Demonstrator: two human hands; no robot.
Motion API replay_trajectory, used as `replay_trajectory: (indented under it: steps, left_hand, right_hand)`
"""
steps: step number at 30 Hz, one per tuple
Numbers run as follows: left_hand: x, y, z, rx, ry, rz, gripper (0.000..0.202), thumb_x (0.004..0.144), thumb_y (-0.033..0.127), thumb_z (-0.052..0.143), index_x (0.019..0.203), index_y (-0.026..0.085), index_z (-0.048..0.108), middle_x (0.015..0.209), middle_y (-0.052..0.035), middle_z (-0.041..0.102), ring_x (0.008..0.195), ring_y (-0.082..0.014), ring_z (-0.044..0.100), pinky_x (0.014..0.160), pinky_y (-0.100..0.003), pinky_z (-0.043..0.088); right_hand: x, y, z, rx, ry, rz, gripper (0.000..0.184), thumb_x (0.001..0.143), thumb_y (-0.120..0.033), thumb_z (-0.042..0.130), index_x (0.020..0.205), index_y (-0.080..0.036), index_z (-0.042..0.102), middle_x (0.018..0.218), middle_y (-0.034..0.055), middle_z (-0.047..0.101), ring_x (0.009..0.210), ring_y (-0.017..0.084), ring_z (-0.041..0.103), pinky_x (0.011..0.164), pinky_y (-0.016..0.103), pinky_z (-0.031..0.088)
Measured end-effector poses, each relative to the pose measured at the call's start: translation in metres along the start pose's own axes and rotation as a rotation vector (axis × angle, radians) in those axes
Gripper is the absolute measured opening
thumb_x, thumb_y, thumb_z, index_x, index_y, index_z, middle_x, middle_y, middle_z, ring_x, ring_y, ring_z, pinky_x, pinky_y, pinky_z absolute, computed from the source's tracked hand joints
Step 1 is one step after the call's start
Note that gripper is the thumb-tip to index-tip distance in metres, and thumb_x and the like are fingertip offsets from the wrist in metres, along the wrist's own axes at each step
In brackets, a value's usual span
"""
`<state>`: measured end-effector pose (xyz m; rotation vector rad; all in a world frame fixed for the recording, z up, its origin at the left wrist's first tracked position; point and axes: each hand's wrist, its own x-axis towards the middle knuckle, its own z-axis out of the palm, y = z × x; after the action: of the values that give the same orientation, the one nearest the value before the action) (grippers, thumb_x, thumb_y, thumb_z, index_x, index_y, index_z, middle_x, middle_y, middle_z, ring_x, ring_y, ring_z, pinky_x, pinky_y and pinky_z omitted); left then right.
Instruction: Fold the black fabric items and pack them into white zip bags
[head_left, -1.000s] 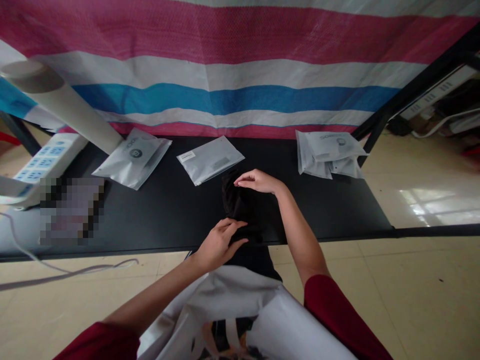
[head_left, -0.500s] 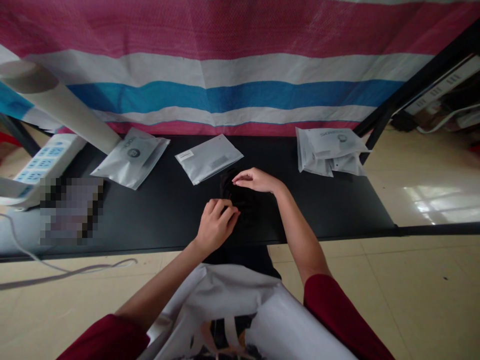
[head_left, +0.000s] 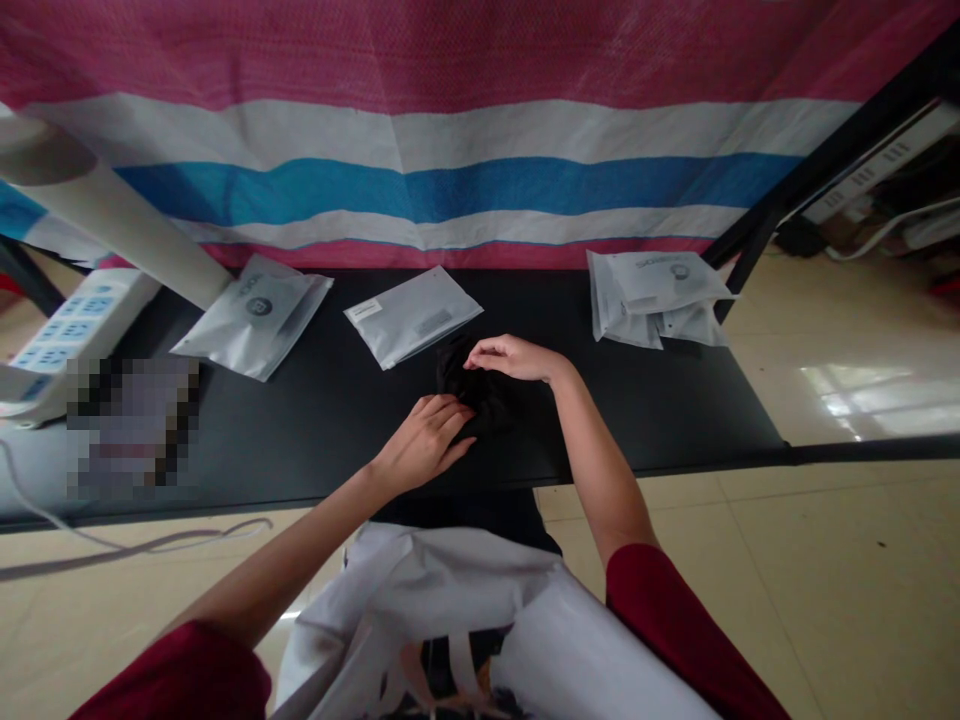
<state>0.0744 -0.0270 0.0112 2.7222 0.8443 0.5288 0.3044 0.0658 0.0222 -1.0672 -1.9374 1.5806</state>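
Look at those fingertips! The right fingers (head_left: 486, 350) curl softly over the top of the black cloth bundle (head_left: 480, 395), while the left fingers (head_left: 452, 412) lie half-bent against its near side. Are they pinching a fold? Dark fabric, can't tell from here! Moving out, the right hand (head_left: 516, 358) sits palm-down across the far side of the bundle, and the left hand (head_left: 420, 445) comes in low from the near left. That's good, light handling: relaxed fingers and flat palms like these tend to keep soft cloth from bunching, and a steady hand on each side helps stop it sliding.

The bundle lies on the black counter (head_left: 660, 410), close to the front edge. Just beyond it is a flat grey plastic pouch (head_left: 412, 318), further left another pouch with a round logo (head_left: 251, 325), and off to the far right a small stack of pouches (head_left: 656, 300). Well left of the bundle sits a white power strip (head_left: 75, 335), beside a blurred patch (head_left: 131, 425) nobody can read. Below the bundle, a white bag (head_left: 420, 600) fills the bottom of the view, flanked by dark red sleeves (head_left: 675, 630).
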Motion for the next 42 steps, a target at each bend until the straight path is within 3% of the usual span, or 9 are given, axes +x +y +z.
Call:
replay_trajectory:
  steps: [7,17,22,26,29,32,35,39,42]
  left_hand:
    - [0.033,-0.039,-0.01,-0.167,-0.137,-0.196,0.038,0.1,0.039,0.036,0.084,0.015,0.061,0.084,-0.0097,0.062,0.087,-0.0238,0.057,0.081,-0.037,0.047]
    - [0.081,-0.071,-0.017,-0.256,-0.256,-0.416,0.033,0.097,0.035,0.038,0.093,0.017,0.066,0.079,-0.0057,0.068,0.071,-0.02,0.062,0.067,-0.03,0.043]
    - [0.093,-0.07,-0.025,-0.217,-0.233,-0.49,0.034,0.097,0.034,0.04,0.089,0.016,0.068,0.077,-0.0055,0.068,0.071,-0.0197,0.063,0.066,-0.029,0.043]
    - [0.091,-0.053,-0.035,0.064,-0.023,-0.59,0.031,0.095,0.04,0.048,0.104,0.016,0.066,0.085,-0.0083,0.07,0.085,-0.0258,0.065,0.074,-0.033,0.047]
    - [0.078,-0.031,-0.036,0.187,0.121,-0.473,0.031,0.096,0.038,0.049,0.111,0.016,0.064,0.102,-0.0107,0.069,0.1,-0.0287,0.062,0.083,-0.037,0.049]
    - [0.06,-0.014,-0.022,0.163,0.118,-0.28,0.033,0.097,0.035,0.046,0.119,0.016,0.062,0.122,-0.0114,0.064,0.114,-0.0283,0.058,0.095,-0.04,0.049]
    - [0.043,-0.01,0.001,0.122,0.113,-0.243,0.041,0.097,0.031,0.045,0.135,0.016,0.053,0.143,-0.012,0.051,0.131,-0.029,0.047,0.107,-0.043,0.045]
    - [0.034,-0.018,0.011,0.019,0.116,-0.232,0.046,0.097,0.034,0.046,0.139,0.016,0.05,0.15,-0.0116,0.044,0.139,-0.0284,0.039,0.112,-0.046,0.041]
    - [0.036,-0.031,-0.003,-0.1,0.116,-0.201,0.037,0.097,0.036,0.045,0.124,0.017,0.061,0.136,-0.0101,0.058,0.128,-0.0261,0.053,0.109,-0.043,0.044]
  right_hand:
    - [-0.006,-0.003,-0.006,0.062,0.171,-0.011,0.024,0.087,-0.039,0.064,0.092,-0.016,0.066,0.091,0.0062,0.071,0.087,0.018,0.067,0.081,0.032,0.052]
    - [-0.012,-0.01,-0.007,-0.164,0.1,-0.005,0.036,0.068,-0.032,0.081,0.097,-0.018,0.064,0.1,0.0042,0.068,0.091,0.019,0.064,0.082,0.033,0.048]
    - [-0.014,-0.012,-0.009,-0.193,0.16,-0.044,0.031,0.072,-0.03,0.078,0.099,-0.019,0.065,0.097,0.0031,0.068,0.089,0.018,0.064,0.08,0.032,0.048]
    - [-0.011,-0.008,-0.006,-0.349,0.274,-0.005,0.025,0.075,-0.031,0.076,0.097,-0.02,0.07,0.094,0.0041,0.071,0.089,0.02,0.065,0.077,0.032,0.049]
    - [-0.006,-0.005,-0.002,-0.398,0.318,0.03,0.023,0.076,-0.033,0.075,0.096,-0.02,0.071,0.091,0.0041,0.072,0.084,0.019,0.065,0.073,0.031,0.048]
    - [-0.004,-0.004,-0.001,-0.394,0.339,0.037,0.019,0.078,-0.031,0.073,0.093,-0.02,0.072,0.091,0.0037,0.073,0.082,0.018,0.065,0.073,0.03,0.049]
    - [-0.004,-0.001,-0.002,-0.397,0.375,0.026,0.023,0.077,-0.031,0.073,0.097,-0.02,0.071,0.097,0.0049,0.071,0.085,0.018,0.064,0.077,0.032,0.05]
    - [-0.003,0.006,-0.004,-0.352,0.44,0.085,0.059,0.072,-0.034,0.079,0.126,-0.019,0.059,0.123,0.0117,0.063,0.099,0.021,0.063,0.085,0.036,0.051]
    - [-0.003,0.009,-0.006,-0.305,0.364,0.175,0.075,0.068,-0.038,0.082,0.134,-0.016,0.053,0.123,0.0152,0.064,0.104,0.025,0.065,0.091,0.039,0.05]
